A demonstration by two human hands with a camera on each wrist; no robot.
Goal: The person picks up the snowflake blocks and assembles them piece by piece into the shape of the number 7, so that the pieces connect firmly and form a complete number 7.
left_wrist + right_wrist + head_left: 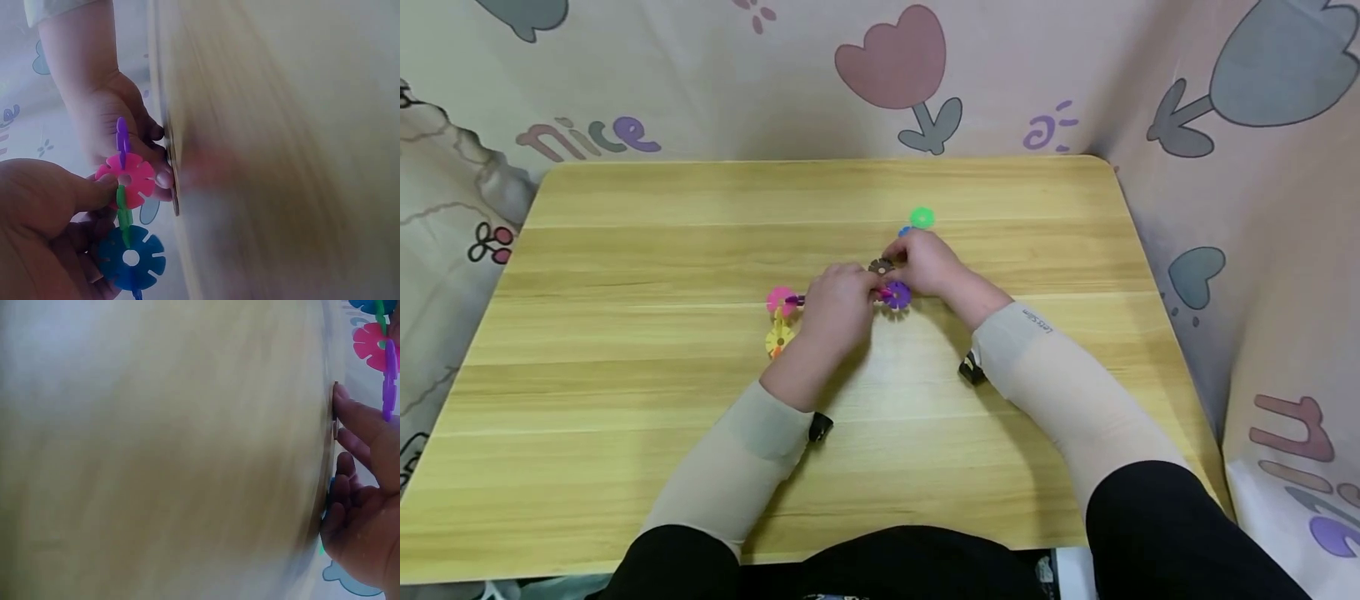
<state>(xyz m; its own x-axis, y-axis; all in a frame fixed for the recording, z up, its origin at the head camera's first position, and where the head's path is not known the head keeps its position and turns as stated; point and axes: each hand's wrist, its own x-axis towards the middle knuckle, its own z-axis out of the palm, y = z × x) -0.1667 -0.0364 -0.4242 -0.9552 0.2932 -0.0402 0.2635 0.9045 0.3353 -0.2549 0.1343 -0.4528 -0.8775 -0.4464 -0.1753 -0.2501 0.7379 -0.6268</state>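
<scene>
My left hand (pixel 838 304) pinches a chain of interlocked, notched plastic discs. In the left wrist view, its thumb lies on a pink disc (pixel 142 178), between a purple disc (pixel 122 134) and a green one (pixel 124 212); a blue disc (pixel 147 257) follows. Past the left side of that hand show another pink disc (pixel 780 301) and a yellow disc (pixel 778 337); the hand hides how they connect. Just beyond the chain's purple end, my right hand (pixel 928 262) holds a brown notched disc (pixel 881 266) between thumb and fingers, low at the tabletop.
A light green disc (pixel 922 217) lies behind the right hand, with a blue disc (pixel 906 231) partly hidden by its fingers. The wooden table (pixel 625 467) meets a patterned cloth (pixel 737 92) at the back and sides.
</scene>
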